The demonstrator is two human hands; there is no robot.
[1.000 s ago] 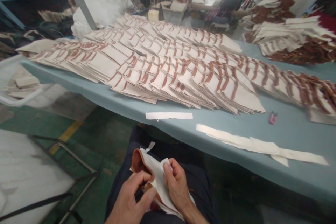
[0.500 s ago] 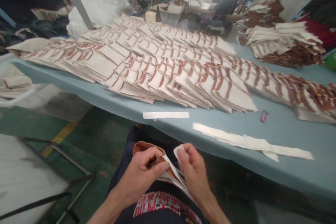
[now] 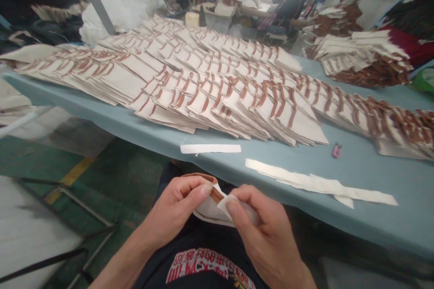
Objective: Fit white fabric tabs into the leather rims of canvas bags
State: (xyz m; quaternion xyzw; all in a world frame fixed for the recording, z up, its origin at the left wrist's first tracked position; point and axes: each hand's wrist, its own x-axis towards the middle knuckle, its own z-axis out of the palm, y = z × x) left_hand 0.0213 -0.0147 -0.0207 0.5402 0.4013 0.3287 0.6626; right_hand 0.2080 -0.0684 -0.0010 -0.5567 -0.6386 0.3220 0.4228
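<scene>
Cloth piece (image 3: 207,210): up off the worktop (image 3: 379,171), held over your lap, just your side of the near edge. Brown rim's at the top left, pale body sits below it.
Left hand (image 3: 183,201): yours is pinching the folded edge by the brown rim, thumb on top.
Right hand (image 3: 262,216): thumb and fingers pinching a small white scrap (image 3: 224,207), the rest of it hidden in your grip.
Key bit: the scrap is to the right of your left fingertips and a touch lower, with a short stretch of brown-and-white fold showing between. Can't tell if its tip touches the fold or sits just above.
Fold's long axis: slants from your left fingertips down toward your right thumb. Left's nearer the rim, right's nearer the lower end.
Near edge: the worktop runs just beyond your knuckles, slanting closer to you on the right, so less room that way. Lap side's roomier, between your forearms.
On the worktop: single strip (image 3: 210,148) right by the near edge, loose strips (image 3: 322,184) further right, pink snips (image 3: 337,150) behind those, cloth stacks (image 3: 233,104) further back.
</scene>
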